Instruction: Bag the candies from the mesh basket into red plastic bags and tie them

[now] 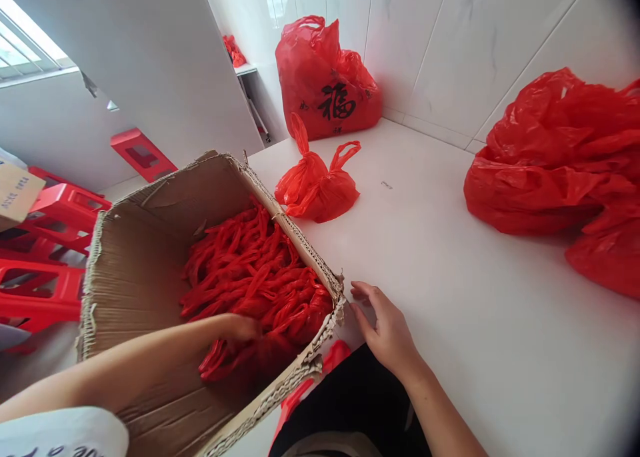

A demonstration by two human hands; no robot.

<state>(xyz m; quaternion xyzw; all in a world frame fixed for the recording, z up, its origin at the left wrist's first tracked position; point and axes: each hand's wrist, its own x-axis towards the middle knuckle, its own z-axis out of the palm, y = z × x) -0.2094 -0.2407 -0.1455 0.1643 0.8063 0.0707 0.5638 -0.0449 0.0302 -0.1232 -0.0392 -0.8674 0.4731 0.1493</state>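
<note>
My left hand reaches down into a big cardboard box and touches a heap of knotted red plastic bags. It is slightly blurred, and its fingers are hidden among the bags. Over the white tabletop, just beside the box's near right corner, my right hand is open with its fingers loosely curved and apart, holding nothing. A small tied red plastic bag with its loops standing up rests on the table against the box's far side.
A large full red bag with black characters stands by the tiled wall. More bulging red bags lie at the right. Red plastic stools are on the left, with a carton on them. The box's torn rim rises close to me.
</note>
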